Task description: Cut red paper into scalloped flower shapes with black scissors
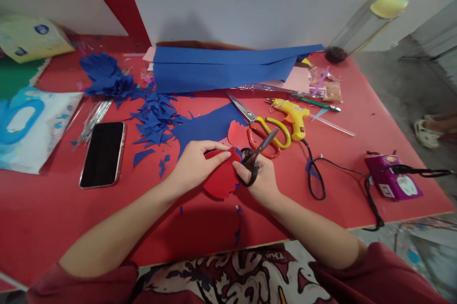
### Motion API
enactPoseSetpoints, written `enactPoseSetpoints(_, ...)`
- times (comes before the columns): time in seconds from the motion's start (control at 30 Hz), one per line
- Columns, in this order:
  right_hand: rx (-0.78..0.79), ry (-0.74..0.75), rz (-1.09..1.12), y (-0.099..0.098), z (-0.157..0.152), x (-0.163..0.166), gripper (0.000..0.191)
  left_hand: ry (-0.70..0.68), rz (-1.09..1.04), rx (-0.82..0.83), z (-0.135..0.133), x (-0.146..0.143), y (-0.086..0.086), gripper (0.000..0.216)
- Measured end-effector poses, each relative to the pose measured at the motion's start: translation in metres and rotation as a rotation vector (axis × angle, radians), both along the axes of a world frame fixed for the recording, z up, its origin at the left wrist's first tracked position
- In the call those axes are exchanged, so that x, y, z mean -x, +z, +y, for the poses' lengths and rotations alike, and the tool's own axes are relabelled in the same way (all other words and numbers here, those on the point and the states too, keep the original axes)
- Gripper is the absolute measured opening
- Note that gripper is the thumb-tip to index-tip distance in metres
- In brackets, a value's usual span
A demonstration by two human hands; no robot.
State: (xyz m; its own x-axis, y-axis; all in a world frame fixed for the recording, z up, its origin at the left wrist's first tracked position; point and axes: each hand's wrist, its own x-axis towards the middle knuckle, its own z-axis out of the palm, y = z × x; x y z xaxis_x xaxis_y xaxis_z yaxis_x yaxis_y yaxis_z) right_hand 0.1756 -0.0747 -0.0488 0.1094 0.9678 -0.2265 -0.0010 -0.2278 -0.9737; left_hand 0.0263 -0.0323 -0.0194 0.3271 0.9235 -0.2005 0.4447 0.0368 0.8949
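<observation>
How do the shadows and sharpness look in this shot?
Head view: a soft shadow falls on the wall above the blue paper; in the head view, another darkens the red table below the left hand and right hand; at the head view's right edge, the shoes look soft, perhaps lens distortion.

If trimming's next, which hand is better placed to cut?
Right, probably: the right hand holds the black scissors, though their blades point away from the red cutout that the left hand grips.
</observation>
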Motion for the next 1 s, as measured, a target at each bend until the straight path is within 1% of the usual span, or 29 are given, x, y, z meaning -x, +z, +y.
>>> enactPoseSetpoints(0.13,0.012,0.027,0.019,0.001,0.001,0.000,0.026,-0.034,0.037,-0.039,0.003,0.001,0.001,0.023)
enactPoseSetpoints(0.23,0.050,0.107,0.066,0.000,0.002,0.000,0.029,-0.037,0.088,-0.085,0.011,0.008,0.005,0.023)
enactPoseSetpoints(0.3,0.094,0.186,0.127,-0.002,0.003,0.000,0.031,-0.003,0.125,-0.126,0.017,0.016,0.008,0.021)
enactPoseSetpoints(0.37,0.139,0.272,0.217,-0.005,0.003,0.001,0.034,0.060,0.150,-0.163,0.023,0.024,0.011,0.019)
enactPoseSetpoints(0.47,0.171,0.413,0.342,-0.007,0.001,0.001,0.043,0.135,0.170,-0.200,0.029,0.035,0.016,0.018)
enactPoseSetpoints(0.6,0.170,0.629,0.428,-0.008,-0.002,-0.002,0.051,0.172,0.189,-0.237,0.031,0.044,0.024,0.015)
enactPoseSetpoints(0.7,0.221,0.727,0.502,-0.011,-0.004,-0.005,0.055,0.193,0.172,-0.243,0.030,0.046,0.029,0.015)
enactPoseSetpoints(0.8,0.232,0.780,0.519,-0.013,-0.005,-0.007,0.056,0.169,0.173,-0.242,0.028,0.045,0.032,0.017)
enactPoseSetpoints(1.0,0.212,0.836,0.478,-0.011,-0.003,-0.007,0.058,0.055,0.202,-0.247,0.024,0.040,0.033,0.016)
